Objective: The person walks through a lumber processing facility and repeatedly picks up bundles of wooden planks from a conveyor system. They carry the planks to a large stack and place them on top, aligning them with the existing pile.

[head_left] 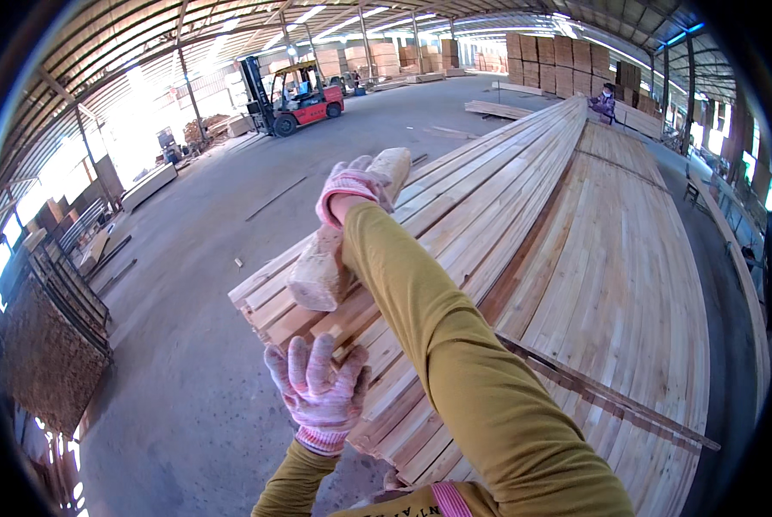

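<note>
My right hand [352, 186], in a pink and white work glove, is shut on a short pale wooden block [324, 274] and holds it tilted in the air over the near left end of a long stack of planks [575, 258]. The block's far end pokes out past the glove. My left hand [317, 386], in the same kind of glove, is lower down with its fingers spread, resting against the plank ends at the near left corner of the stack. It holds nothing. Both sleeves are mustard yellow.
A red forklift [295, 96] stands on the concrete floor at the back left. Tall stacks of boards [558, 60] fill the back of the shed. A person [606, 102] stands at the far end of the plank stack. Dark racks and panels [50, 345] line the left.
</note>
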The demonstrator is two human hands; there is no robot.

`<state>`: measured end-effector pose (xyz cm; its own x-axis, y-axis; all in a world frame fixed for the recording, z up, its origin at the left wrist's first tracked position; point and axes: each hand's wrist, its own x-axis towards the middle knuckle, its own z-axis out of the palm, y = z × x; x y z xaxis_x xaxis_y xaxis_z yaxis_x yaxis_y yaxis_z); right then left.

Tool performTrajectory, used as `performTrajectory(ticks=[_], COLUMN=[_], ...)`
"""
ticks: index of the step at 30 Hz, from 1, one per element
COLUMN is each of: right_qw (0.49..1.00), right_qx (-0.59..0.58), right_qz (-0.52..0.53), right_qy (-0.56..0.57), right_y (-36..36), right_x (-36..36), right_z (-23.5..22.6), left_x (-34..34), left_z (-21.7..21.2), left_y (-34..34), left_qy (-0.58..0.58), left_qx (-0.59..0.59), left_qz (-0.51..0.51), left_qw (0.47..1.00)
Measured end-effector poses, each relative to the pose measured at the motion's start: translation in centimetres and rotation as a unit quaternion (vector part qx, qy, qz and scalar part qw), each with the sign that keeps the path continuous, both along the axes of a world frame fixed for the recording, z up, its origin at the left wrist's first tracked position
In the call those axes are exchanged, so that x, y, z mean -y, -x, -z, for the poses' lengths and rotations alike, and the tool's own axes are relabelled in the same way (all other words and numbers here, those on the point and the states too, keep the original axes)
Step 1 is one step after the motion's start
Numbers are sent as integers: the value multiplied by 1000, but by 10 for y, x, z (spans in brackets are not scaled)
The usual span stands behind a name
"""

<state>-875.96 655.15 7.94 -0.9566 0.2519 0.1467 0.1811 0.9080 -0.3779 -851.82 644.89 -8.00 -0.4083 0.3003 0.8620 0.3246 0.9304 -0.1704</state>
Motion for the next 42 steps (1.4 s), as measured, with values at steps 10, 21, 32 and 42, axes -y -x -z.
performTrajectory(ticks=[10,21,32,42], right_qw=[761,556,813,584], right_qx=[-175,-569,-377,-461], right_qz=[-223,-116,96,25], right_qy=[583,595,434,668], right_y=[7,-192,14,-87], right_x=[-108,-333,-305,-370], right_z=[64,147,232,246], left_x=[8,18,-7,-24], left_z=[20,2,-7,-7], left_y=[13,22,30,30], left_qy=[18,112,88,99], left_qx=[-20,-40,-16,-38], left_qz=[-13,-12,48,41], left_qw=[1000,993,995,994])
